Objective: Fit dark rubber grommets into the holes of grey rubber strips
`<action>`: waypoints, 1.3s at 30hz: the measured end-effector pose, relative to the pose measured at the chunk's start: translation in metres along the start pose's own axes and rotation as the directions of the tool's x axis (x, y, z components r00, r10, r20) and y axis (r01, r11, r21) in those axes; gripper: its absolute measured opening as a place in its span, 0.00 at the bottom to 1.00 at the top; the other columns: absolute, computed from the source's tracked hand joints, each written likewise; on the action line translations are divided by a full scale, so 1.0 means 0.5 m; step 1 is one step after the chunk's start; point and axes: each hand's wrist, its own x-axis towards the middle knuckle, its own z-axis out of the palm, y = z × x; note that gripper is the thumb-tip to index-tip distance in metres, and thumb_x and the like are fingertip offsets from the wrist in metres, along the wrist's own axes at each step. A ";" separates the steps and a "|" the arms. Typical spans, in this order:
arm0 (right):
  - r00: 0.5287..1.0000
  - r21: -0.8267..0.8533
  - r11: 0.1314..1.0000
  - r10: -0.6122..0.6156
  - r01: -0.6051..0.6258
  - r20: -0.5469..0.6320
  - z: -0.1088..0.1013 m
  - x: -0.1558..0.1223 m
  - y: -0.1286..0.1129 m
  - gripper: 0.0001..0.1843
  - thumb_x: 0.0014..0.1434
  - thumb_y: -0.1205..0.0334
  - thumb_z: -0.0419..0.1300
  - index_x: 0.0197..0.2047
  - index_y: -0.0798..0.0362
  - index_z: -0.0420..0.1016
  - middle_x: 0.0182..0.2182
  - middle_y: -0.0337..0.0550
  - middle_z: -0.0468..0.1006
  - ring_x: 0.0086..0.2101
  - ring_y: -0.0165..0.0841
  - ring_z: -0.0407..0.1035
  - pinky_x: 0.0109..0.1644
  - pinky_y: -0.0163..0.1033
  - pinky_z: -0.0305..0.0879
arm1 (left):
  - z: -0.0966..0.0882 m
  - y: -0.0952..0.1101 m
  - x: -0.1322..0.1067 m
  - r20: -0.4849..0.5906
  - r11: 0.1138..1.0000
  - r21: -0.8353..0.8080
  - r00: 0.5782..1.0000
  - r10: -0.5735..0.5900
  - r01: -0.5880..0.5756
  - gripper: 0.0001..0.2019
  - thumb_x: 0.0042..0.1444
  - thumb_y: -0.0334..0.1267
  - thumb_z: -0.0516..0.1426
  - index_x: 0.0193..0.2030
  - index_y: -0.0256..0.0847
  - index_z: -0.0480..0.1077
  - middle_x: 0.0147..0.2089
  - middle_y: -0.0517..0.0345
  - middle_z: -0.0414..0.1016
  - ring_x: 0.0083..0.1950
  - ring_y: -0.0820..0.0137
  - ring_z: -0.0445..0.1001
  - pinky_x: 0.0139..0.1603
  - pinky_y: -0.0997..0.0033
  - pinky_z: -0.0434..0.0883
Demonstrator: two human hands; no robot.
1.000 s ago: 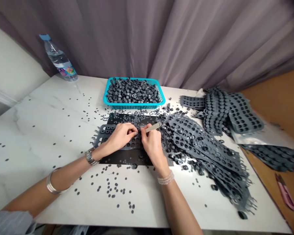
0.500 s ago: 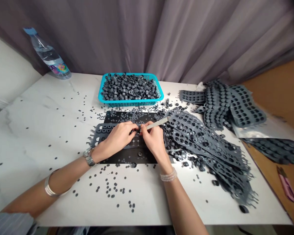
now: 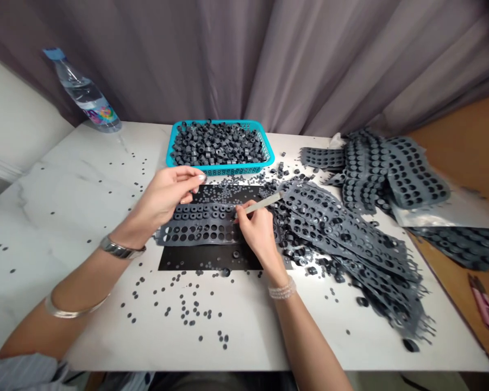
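My left hand (image 3: pixel 175 190) is raised at the front edge of the teal basket (image 3: pixel 171 155), thumb and finger pinched on a small dark rubber piece (image 3: pixel 204 177), mostly hidden. My right hand (image 3: pixel 257 231) grips a thin, flat, pale stick-like tool (image 3: pixel 265 203), its lower end at the sheet. Beneath lies a grey rubber sheet (image 3: pixel 187 221) with rows of round holes; its upper rows hold ring-shaped pieces, while the lower rows show open holes. The sheet rests on a black mat (image 3: pixel 195 258). Many small dark rubber pieces (image 3: pixel 220 144) fill the basket.
Several perforated rubber sheets (image 3: pixel 342 228) are heaped at the right with loose rings. More studded sheets (image 3: pixel 364 168) lie behind on a plastic bag (image 3: pixel 432 212). Small dark discs (image 3: pixel 195 304) litter the white table (image 3: pixel 106 336). A water bottle (image 3: pixel 92 100) stands back left; a pink-handled cutter (image 3: pixel 487 307) lies far right.
My left hand has lifted off the sheet and moved up and left toward the basket, carrying a small dark piece. My right hand stays at the sheet with the tool.
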 end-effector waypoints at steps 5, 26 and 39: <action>0.992 0.245 0.968 0.082 -0.055 -0.101 -0.007 0.009 0.013 0.16 0.61 0.51 0.55 0.26 0.50 0.70 0.21 0.40 0.79 0.27 0.37 0.75 0.36 0.38 0.67 | 0.005 -0.001 0.012 0.237 0.825 -0.425 0.925 -0.296 0.373 0.04 0.53 0.24 0.61 0.34 0.34 0.75 0.35 0.54 0.76 0.36 0.77 0.76 0.30 0.86 0.72; 0.873 0.313 0.949 0.129 0.028 -0.470 -0.039 0.009 -0.006 0.17 0.63 0.47 0.54 0.29 0.51 0.69 0.23 0.38 0.77 0.26 0.33 0.72 0.34 0.38 0.67 | 0.095 -0.028 0.002 0.236 0.964 -0.214 0.966 -0.106 0.158 0.08 0.57 0.36 0.60 0.43 0.38 0.74 0.40 0.52 0.81 0.38 0.73 0.78 0.42 0.74 0.75; 0.945 0.404 0.914 0.095 0.041 -0.312 -0.039 0.018 0.004 0.15 0.61 0.47 0.54 0.31 0.50 0.66 0.25 0.39 0.76 0.24 0.33 0.73 0.28 0.37 0.70 | 0.089 -0.046 0.084 0.469 0.585 0.652 0.863 0.188 -0.482 0.24 0.51 0.25 0.56 0.56 0.41 0.73 0.47 0.52 0.76 0.44 0.65 0.72 0.53 0.62 0.67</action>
